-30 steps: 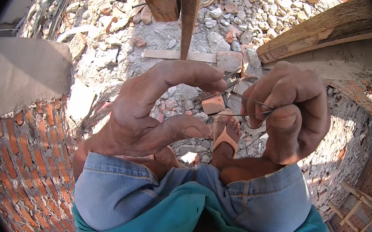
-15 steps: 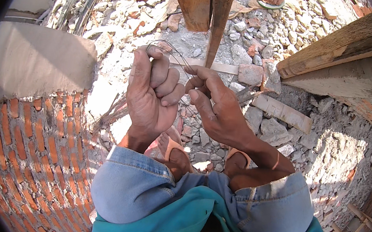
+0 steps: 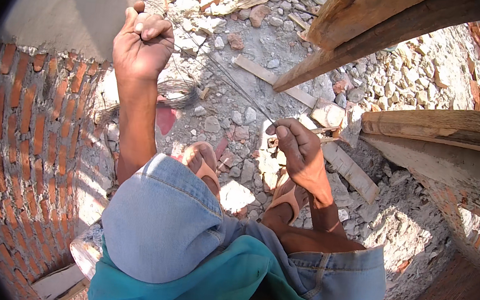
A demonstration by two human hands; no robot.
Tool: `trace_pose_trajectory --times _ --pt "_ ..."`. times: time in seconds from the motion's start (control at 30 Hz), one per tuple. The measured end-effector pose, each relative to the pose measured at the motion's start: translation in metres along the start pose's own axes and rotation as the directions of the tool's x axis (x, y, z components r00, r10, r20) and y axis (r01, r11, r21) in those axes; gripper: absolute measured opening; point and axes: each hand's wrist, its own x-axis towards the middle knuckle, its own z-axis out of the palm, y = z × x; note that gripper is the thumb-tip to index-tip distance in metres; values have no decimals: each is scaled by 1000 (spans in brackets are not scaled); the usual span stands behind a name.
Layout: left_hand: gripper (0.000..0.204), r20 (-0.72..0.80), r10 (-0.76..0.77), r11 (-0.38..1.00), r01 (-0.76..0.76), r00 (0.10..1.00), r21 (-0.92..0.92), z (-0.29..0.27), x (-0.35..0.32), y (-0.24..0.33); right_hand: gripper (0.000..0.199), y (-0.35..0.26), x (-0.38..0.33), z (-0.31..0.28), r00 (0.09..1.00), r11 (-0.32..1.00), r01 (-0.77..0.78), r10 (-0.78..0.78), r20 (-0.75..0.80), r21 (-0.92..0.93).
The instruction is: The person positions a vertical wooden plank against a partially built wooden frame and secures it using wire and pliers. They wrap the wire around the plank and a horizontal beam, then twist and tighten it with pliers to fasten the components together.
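Observation:
Thin dark wire (image 3: 233,82) runs in a few strands slantwise between my two hands. My left hand (image 3: 143,47), raised at the upper left near the plastered wall top, has its fingers curled closed around one end of the wire. Lower and to the right, my right hand (image 3: 300,154) pinches the other end between thumb and fingers. A loose grey bundle of wire (image 3: 178,91) lies on the ground beside my left forearm. Both hands are above the rubble, ahead of my knees.
An exposed brick wall (image 3: 33,144) with a plastered upper part (image 3: 69,9) rises at left. Slanting timbers (image 3: 378,26) and a thick wooden beam (image 3: 438,128) stand at right. Broken stones (image 3: 212,125) and wooden strips (image 3: 351,170) lie around my sandalled feet.
My hands have moved apart: the left up and leftward, the right down and rightward. The wire between them is now stretched out. The view has shifted, and the other person's foot is out of it.

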Motion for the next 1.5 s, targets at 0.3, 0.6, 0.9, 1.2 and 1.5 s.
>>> trace_pose_trajectory --times 0.3,0.6,0.9,1.2,1.5 --pt "24 -57 -54 987 62 997 150 -42 17 22 21 8 2 1 997 963 -83 82 -15 -257" --pt "22 -127 -58 856 115 990 504 -37 -8 -8 19 5 4 6 994 959 -74 94 60 -274" --pt "24 -170 24 923 43 985 382 -48 -16 -29 48 9 9 24 984 981 -122 139 108 -149" --pt "24 -85 -124 972 138 989 189 -47 -23 -24 52 37 6 58 996 972 -82 89 22 -222" --pt "39 5 100 465 -51 995 884 15 -51 -44 60 -4 20 23 912 910 340 -380 -151 -239"
